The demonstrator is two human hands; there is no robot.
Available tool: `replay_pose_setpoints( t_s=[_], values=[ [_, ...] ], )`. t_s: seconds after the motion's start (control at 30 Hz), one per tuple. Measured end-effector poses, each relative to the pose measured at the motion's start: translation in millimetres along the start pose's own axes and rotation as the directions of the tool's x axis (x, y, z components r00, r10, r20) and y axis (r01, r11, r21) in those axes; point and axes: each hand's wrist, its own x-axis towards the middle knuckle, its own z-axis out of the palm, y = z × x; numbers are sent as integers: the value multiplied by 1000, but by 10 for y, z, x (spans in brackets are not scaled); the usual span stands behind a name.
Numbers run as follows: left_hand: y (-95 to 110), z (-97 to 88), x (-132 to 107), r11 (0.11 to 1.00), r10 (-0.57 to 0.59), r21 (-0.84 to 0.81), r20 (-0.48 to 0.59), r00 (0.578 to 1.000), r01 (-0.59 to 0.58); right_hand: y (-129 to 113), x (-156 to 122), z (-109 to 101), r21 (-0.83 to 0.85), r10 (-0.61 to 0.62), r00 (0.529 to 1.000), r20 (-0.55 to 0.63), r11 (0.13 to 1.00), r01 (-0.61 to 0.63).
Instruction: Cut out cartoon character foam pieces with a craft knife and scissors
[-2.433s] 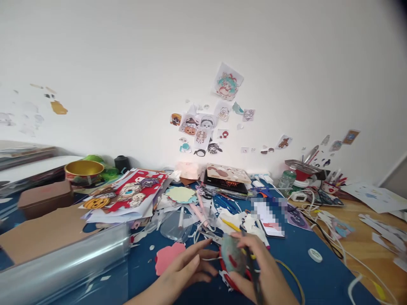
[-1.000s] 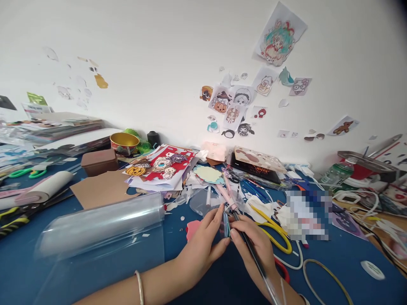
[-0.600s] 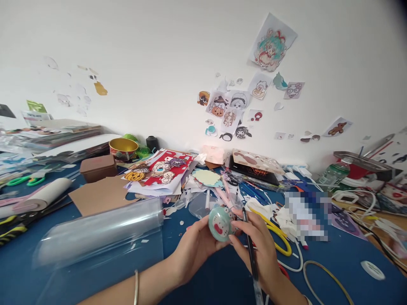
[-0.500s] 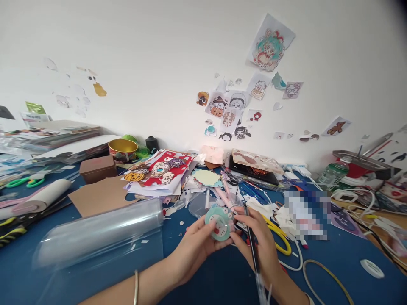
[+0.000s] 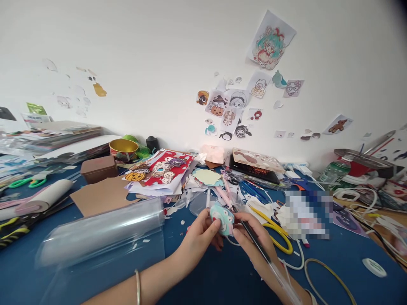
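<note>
A teal cartoon-face piece [image 5: 223, 216] is raised above the blue bench [image 5: 222, 277], tilted, between the person's two hands. The left hand [image 5: 199, 235] pinches its left side, thumb across the front. The right hand [image 5: 259, 243] is closed around a slim black pen [image 5: 256, 241], with fingertips at the piece's right edge; whether they grip it too, I cannot tell. Yellow-handled scissors [image 5: 261, 215] lie just beyond that hand. Left of the hands lies a roll of clear film [image 5: 104, 231], with brown cardboard [image 5: 101, 195] behind it.
</note>
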Motion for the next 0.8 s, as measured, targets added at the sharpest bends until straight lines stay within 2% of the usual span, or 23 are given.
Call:
replay_pose_setpoints(
  t_s=[0.07,0.13,0.2,0.27,0.33,0.47,0.63,0.8],
  values=[
    [-14,31,-20,995,26,97,-32,999,-23,-34,-13,40,-73,-17,999,-28,997,15],
    [-9,71,-68,984,39,175,-28,999,-34,-46,-2,99,-171,-177,983,-57,971,165],
    [12,93,-108,970,44,240,-9,999,-40,-36,24,162,-279,-373,925,-71,898,341],
    [46,75,-116,951,35,306,9,999,-36,-10,46,205,-358,-479,873,-88,833,421],
    [86,24,-95,923,10,385,20,1000,-17,23,55,216,-391,-480,871,-108,826,406],
    [139,-67,-49,860,-53,509,27,998,32,94,49,187,-409,-414,901,-125,849,334],
    [92,-43,-39,886,-112,461,113,987,48,124,43,191,-384,-304,944,-131,893,234],
    [84,-45,-37,896,-134,440,144,981,58,58,44,180,-338,-206,978,-35,923,183]
  ],
)
